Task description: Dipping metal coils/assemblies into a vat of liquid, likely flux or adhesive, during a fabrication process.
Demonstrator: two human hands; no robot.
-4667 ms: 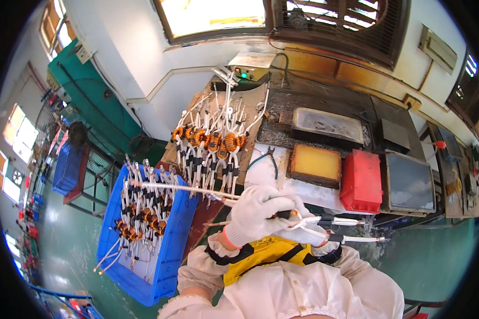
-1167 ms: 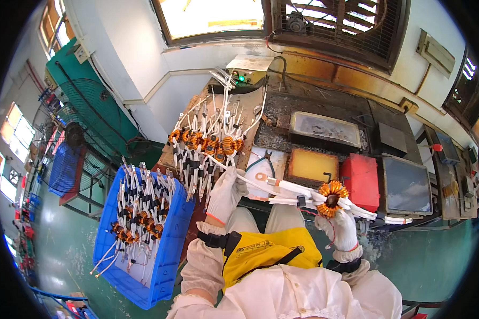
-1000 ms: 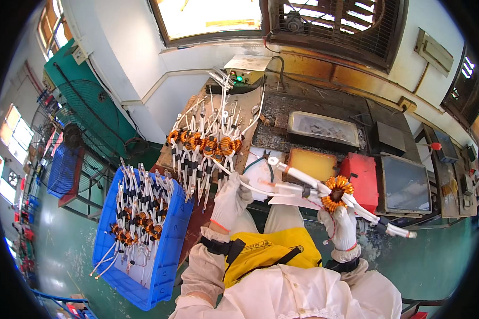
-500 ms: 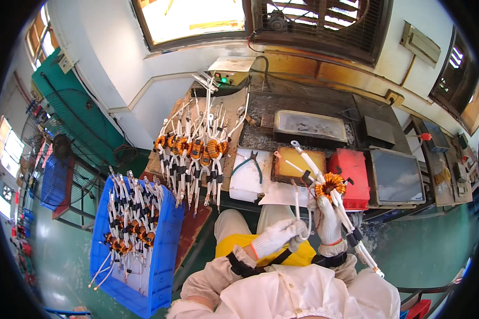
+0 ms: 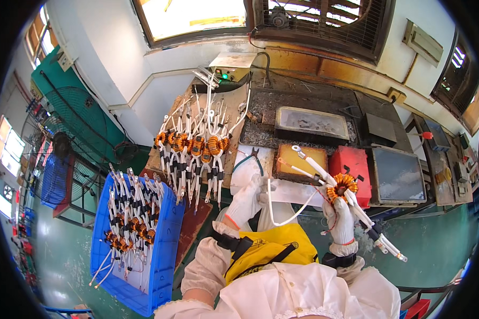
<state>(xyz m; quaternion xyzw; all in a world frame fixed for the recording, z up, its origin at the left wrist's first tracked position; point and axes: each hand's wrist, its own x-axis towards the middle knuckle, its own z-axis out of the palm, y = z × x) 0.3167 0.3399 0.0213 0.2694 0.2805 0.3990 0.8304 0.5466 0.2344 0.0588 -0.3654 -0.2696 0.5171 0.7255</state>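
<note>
The right hand (image 5: 341, 219) was closed around a copper-wound toroidal coil (image 5: 341, 186), held raised above the near edge of the bench (image 5: 261, 106). The left hand (image 5: 248, 199) pinched one white sleeved lead (image 5: 282, 212) (slack, looping down). The coil likely handles as rigid and dense; grip the core, not the flexible leads.
</note>
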